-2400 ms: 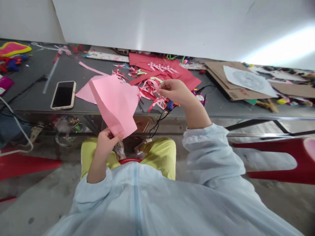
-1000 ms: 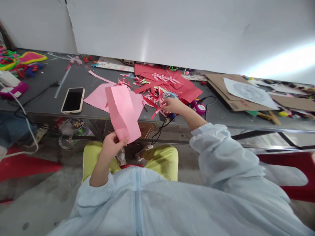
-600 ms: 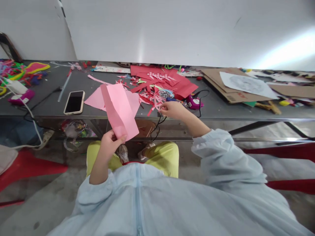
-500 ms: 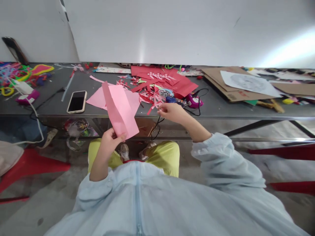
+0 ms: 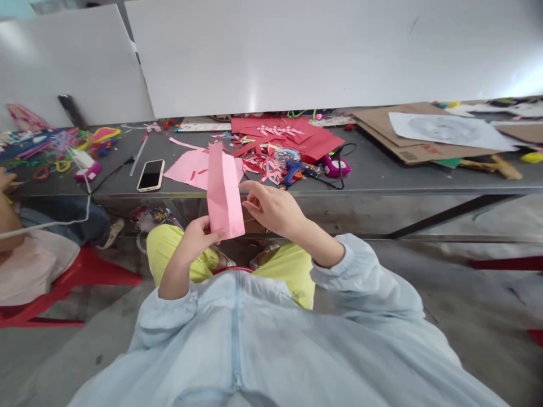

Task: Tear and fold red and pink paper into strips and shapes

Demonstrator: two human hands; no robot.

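Note:
My left hand (image 5: 198, 236) pinches the lower end of a folded pink paper sheet (image 5: 224, 191), which stands upright over my lap in front of the table edge. My right hand (image 5: 271, 208) is close beside the sheet's right edge with its fingers spread and nothing in them. On the grey table (image 5: 382, 169) behind lie another pink sheet (image 5: 186, 168), red paper sheets (image 5: 314, 141) and a heap of red and pink paper strips (image 5: 263, 164).
A phone (image 5: 151, 174) lies on the table left of the pink paper. A blue glue gun (image 5: 292, 170) and a magenta object (image 5: 335, 166) with a black cord sit near the strips. Cardboard (image 5: 416, 148) is at the right. Another person (image 5: 25, 249) sits at the left on a red chair (image 5: 80, 271).
My right hand has left the paper strips on the table and come back to the pink sheet. The sheet now stands narrower and more upright. The view has shifted left.

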